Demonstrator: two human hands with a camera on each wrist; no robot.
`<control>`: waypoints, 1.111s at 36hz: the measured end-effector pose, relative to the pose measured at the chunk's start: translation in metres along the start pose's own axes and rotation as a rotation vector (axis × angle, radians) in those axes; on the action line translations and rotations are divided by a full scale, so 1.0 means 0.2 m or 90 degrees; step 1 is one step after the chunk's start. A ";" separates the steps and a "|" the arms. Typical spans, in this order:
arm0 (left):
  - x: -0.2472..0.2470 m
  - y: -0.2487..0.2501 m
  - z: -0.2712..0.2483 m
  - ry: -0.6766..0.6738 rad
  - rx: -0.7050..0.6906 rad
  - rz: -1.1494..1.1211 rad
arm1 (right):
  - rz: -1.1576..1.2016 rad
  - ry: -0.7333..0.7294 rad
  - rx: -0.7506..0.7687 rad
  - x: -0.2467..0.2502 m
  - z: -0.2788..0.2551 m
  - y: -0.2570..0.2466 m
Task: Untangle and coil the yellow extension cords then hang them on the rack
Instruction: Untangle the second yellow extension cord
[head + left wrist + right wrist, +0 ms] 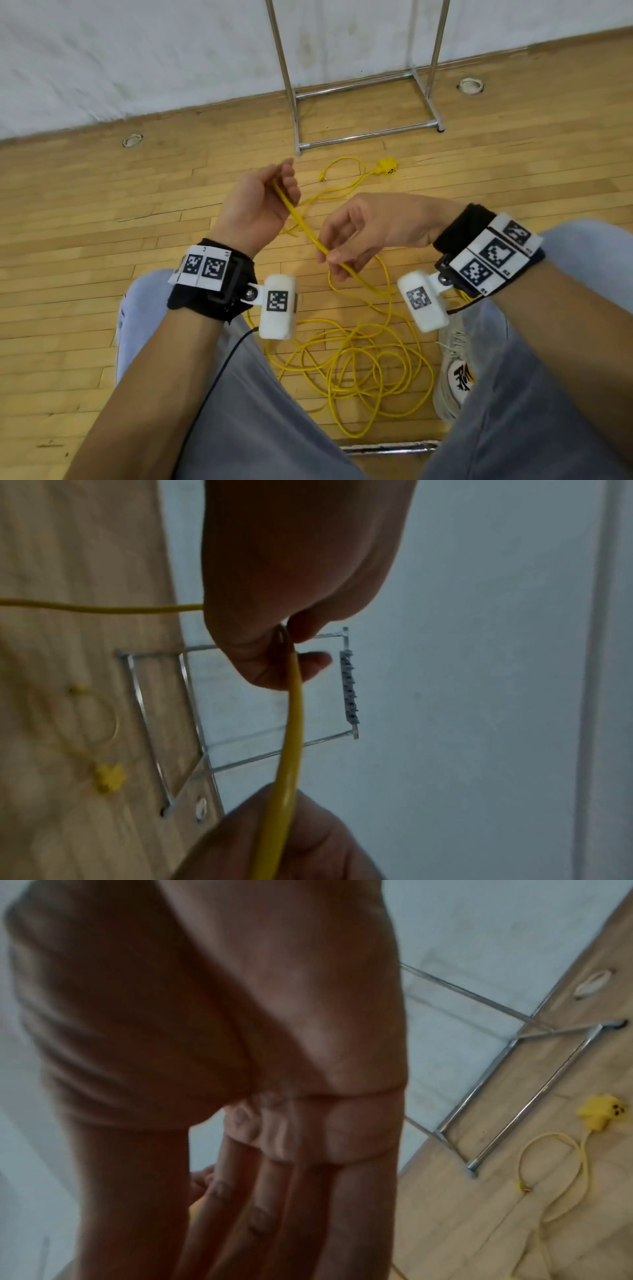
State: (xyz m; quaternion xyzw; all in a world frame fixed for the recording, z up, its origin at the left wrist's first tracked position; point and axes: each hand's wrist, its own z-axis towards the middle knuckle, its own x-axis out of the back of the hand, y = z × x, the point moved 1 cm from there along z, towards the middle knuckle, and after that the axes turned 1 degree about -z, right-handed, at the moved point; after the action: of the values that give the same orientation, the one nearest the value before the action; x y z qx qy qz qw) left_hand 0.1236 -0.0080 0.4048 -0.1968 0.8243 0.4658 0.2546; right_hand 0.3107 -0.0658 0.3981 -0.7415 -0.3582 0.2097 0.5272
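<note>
A yellow extension cord [303,226] runs taut between my two raised hands. My left hand [282,186] holds its upper end with fingers curled round it; in the left wrist view the left hand [287,642] pinches the cord [291,718]. My right hand [334,258] pinches the same strand lower down. The rest lies as a tangled pile [359,359] on the floor between my legs. One strand leads to a yellow socket block [387,166] and a plug [322,178] near the chrome rack [366,137]. My right hand [240,1191] fills the right wrist view, hiding its grip.
The wooden floor [102,212] meets a white wall [137,61] behind the rack. Round floor sockets [132,140] [471,85] sit left and right of it. My shoe [455,373] stands beside the pile. A metal bar [390,447] lies under my knees. The rack's hook strip [349,691] is up top.
</note>
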 end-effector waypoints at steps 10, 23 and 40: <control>-0.05 -0.02 -0.11 -0.245 -0.075 0.379 | 0.428 0.184 0.029 0.08 0.06 0.00; -0.01 -0.13 -0.14 -0.385 0.231 0.797 | 0.535 0.334 0.090 0.12 0.08 -0.01; -0.01 -0.05 -0.04 -0.055 -0.166 0.356 | 0.068 0.062 -0.033 -0.06 0.06 0.02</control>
State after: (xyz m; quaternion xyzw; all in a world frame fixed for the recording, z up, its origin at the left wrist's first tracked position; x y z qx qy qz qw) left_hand 0.1293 -0.0206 0.4025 0.0264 0.7684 0.6272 0.1243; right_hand 0.2952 -0.0668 0.3897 -0.7822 -0.2977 0.1918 0.5125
